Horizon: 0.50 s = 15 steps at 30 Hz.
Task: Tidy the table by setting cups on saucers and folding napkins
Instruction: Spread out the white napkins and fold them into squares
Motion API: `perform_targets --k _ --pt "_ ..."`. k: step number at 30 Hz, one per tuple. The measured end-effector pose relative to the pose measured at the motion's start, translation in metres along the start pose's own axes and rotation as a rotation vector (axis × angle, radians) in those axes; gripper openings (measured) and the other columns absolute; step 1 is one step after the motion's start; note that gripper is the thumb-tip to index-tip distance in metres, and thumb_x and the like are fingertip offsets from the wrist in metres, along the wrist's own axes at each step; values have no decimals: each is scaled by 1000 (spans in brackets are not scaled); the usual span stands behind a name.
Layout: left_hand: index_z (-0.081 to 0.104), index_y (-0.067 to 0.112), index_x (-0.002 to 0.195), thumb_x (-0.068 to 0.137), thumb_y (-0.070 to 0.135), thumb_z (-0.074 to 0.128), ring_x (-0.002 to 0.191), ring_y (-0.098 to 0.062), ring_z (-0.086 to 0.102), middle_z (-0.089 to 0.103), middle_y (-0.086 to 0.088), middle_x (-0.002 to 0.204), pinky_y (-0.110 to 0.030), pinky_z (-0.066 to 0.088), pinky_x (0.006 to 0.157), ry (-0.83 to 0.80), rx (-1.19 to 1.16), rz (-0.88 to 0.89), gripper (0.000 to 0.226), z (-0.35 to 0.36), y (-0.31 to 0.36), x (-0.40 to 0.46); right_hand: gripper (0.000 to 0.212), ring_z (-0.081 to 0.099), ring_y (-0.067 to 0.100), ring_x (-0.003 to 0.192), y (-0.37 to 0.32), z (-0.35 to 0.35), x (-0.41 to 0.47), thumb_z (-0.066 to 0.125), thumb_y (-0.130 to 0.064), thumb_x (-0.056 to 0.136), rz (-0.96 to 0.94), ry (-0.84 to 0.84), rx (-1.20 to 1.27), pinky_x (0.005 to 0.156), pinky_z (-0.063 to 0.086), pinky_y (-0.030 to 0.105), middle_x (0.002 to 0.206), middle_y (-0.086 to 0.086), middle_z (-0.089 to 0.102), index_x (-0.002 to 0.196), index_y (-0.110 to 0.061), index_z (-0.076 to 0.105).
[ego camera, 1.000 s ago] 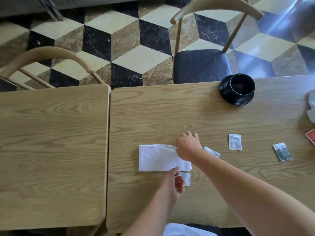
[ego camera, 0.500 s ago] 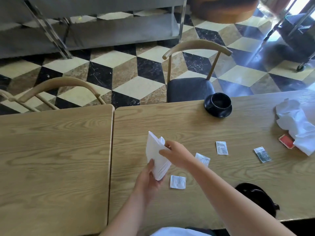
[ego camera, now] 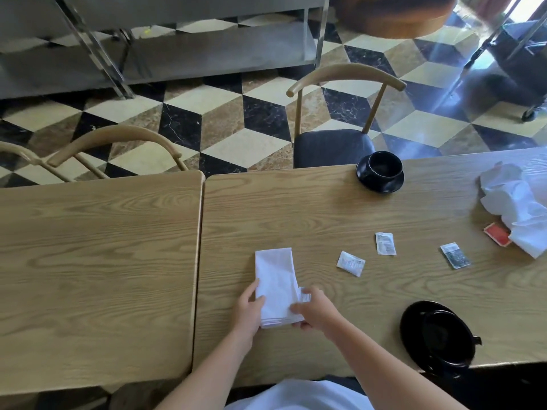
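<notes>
A folded white napkin (ego camera: 276, 284) lies flat on the right-hand wooden table (ego camera: 296, 211), long side running away from me. My left hand (ego camera: 248, 310) holds its near left corner and my right hand (ego camera: 315, 310) grips its near right corner. A black cup (ego camera: 384, 165) sits on a black saucer (ego camera: 381, 184) at the far edge. A second black cup (ego camera: 444, 335) sits on its saucer (ego camera: 414, 321) at the near right edge. A crumpled white napkin (ego camera: 521, 205) lies at the far right.
Three small sachets (ego camera: 350, 263) (ego camera: 385, 244) (ego camera: 455, 255) lie right of the folded napkin, and a red packet (ego camera: 497, 234) peeks from under the crumpled one. A second table (ego camera: 97, 261) adjoins on the left. Chairs (ego camera: 334, 143) stand beyond the far edge.
The napkin was lifted off the table in both hands, turned, and laid flat again lengthwise. My view rose, bringing the near cup and the crumpled napkin into sight.
</notes>
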<state>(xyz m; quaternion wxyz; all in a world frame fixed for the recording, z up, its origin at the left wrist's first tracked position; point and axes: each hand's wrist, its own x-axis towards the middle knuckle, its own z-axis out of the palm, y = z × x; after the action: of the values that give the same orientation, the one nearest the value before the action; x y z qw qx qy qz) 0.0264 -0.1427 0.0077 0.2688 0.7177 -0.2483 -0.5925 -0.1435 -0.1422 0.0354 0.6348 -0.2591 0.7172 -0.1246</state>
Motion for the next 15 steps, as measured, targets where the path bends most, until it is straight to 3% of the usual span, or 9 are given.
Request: perform_targets --k 4,10,12,15 --pt "73 31 111 96 2 51 94 -10 65 66 2 122 -24 52 76 -72 14 -20 39 -3 -4 1 61 66 20 89 2 -9 3 65 -12 90 -86 -87 -84 57 56 25 122 13 62 143 -31 42" --pt "66 29 124 93 -1 47 84 -12 67 69 6 107 -23 54 65 -148 1 -128 47 -1 -2 11 57 61 14 84 -3 -12 16 59 -9 86 -37 -183 -23 69 55 27 113 0 57 134 -40 56" --pt "63 30 127 95 1 46 90 -8 65 66 6 114 -20 55 64 -167 -3 -139 47 0 1 15 52 61 18 86 -3 -12 21 57 -9 85 0 -205 7 74 54 30 119 4 59 127 -40 62" --pt "60 30 132 100 9 44 111 -11 59 58 2 133 -23 48 76 -162 3 -145 42 2 2 20 44 59 21 86 -5 -13 26 56 -11 84 26 -231 45 72 56 31 118 9 61 116 -40 68"
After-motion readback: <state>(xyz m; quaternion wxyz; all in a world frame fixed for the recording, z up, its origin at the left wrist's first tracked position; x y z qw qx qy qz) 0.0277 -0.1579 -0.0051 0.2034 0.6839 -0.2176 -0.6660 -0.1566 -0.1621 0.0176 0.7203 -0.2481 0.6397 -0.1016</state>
